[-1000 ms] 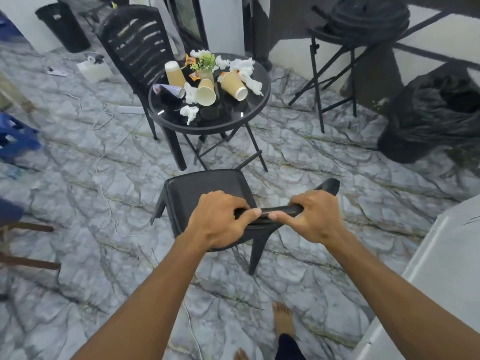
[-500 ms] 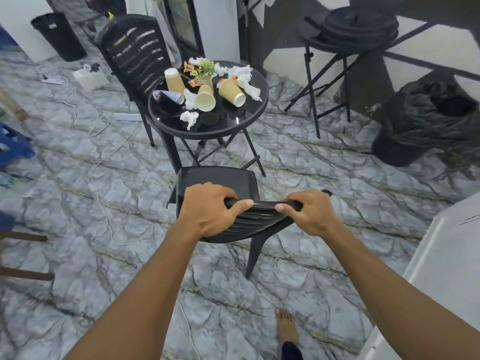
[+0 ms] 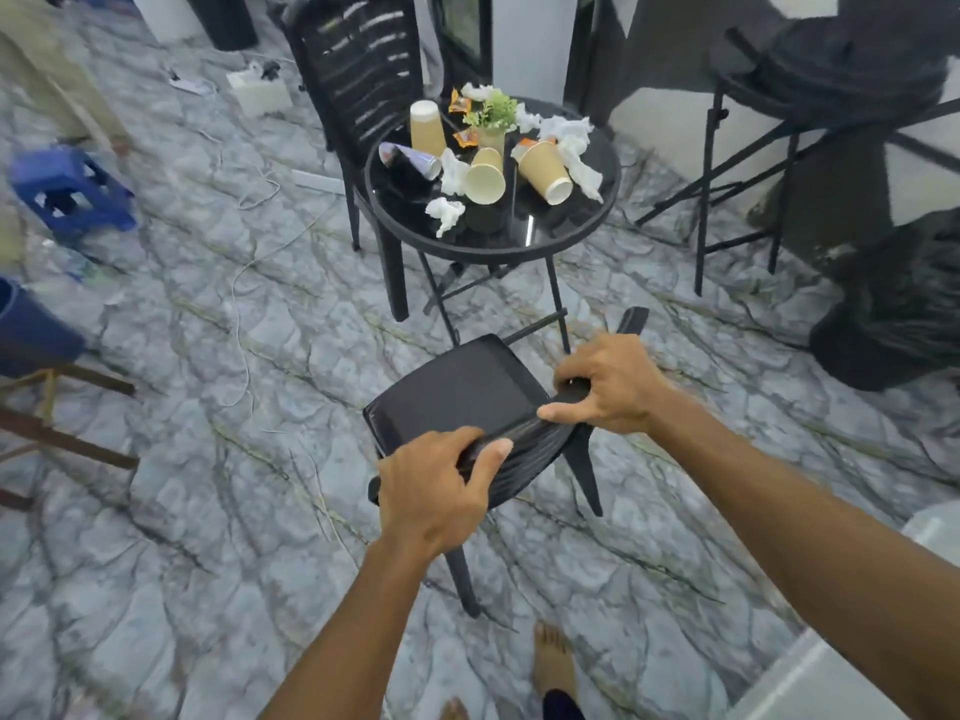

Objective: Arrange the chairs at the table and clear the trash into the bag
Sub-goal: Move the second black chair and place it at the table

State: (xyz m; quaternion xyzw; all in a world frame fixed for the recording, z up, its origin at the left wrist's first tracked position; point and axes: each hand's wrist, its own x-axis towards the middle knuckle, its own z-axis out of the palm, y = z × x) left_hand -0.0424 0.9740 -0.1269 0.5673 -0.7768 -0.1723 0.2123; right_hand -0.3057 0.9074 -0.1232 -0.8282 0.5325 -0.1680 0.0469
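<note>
Head view: my left hand (image 3: 434, 491) and right hand (image 3: 613, 384) both clamp the chair (image 3: 462, 397) by its backrest top, chair just short of the table (image 3: 597, 220) strewn with cups (image 3: 545, 171); bag (image 3: 898, 314) far right.

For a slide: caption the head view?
Both hands grip a black chair near the littered table.
</note>
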